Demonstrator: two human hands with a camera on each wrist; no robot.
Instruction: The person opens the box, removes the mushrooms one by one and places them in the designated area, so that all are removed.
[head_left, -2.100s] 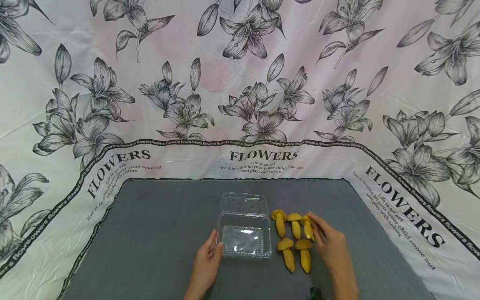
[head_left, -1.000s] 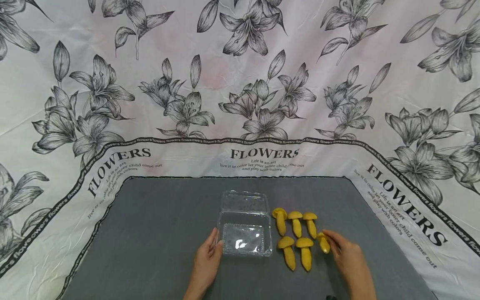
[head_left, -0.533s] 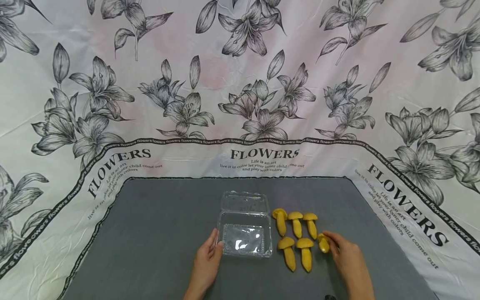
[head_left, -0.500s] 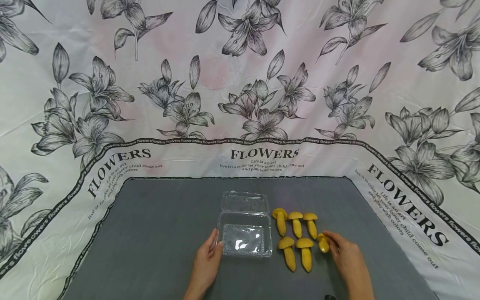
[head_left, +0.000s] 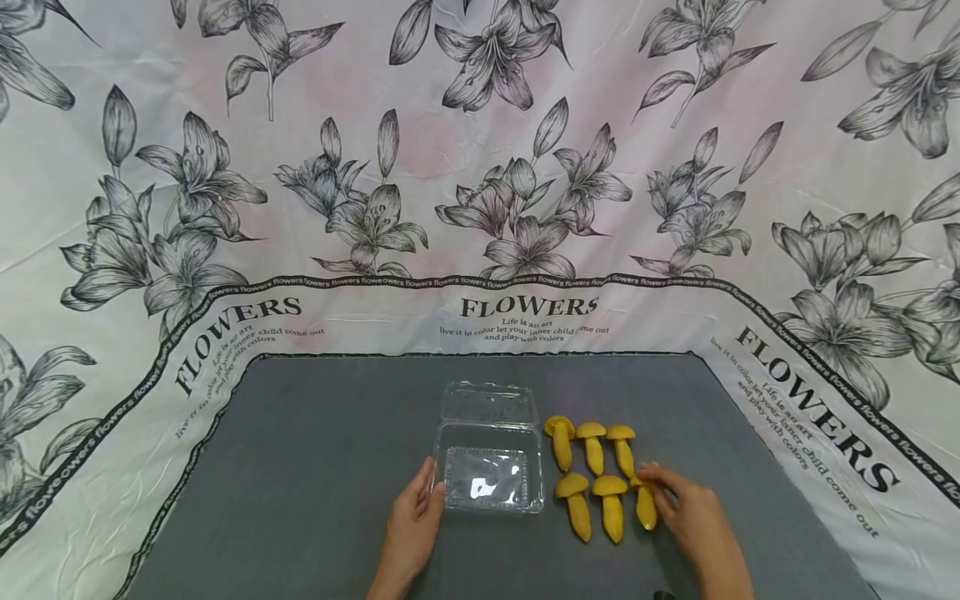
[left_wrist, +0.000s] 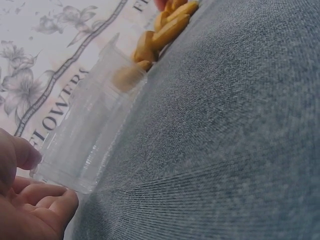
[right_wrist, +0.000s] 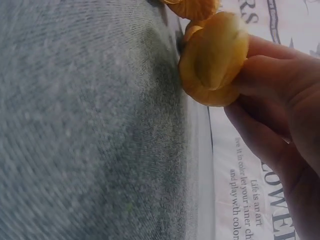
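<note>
My left hand (head_left: pixel 411 521) grips the left edge of a clear plastic clamshell box (head_left: pixel 487 479), which stands with its lid (head_left: pixel 489 406) folded back. In the left wrist view the thumb (left_wrist: pixel 27 152) is at the rim and the curled fingers (left_wrist: pixel 45 205) lie against the side. My right hand (head_left: pixel 693 512) pinches a yellow mushroom (head_left: pixel 646 507) by its cap, stem towards the front. The right wrist view shows this mushroom (right_wrist: pixel 215 55) end-on between thumb and fingers. Left of it lie several more mushrooms in two rows, among them a front-row mushroom (head_left: pixel 612 508) and a back-row mushroom (head_left: pixel 592 450).
The grey table (head_left: pixel 322 467) reaches to the floral cloth (head_left: pixel 525 208) hung behind and along both sides. A small dark object (head_left: pixel 663 595) shows at the bottom edge, near the right forearm.
My right hand let go of the back row's right mushroom and took another one. That mushroom has swung from pointing at the viewer to lying beside the front row. The left hand stays put.
</note>
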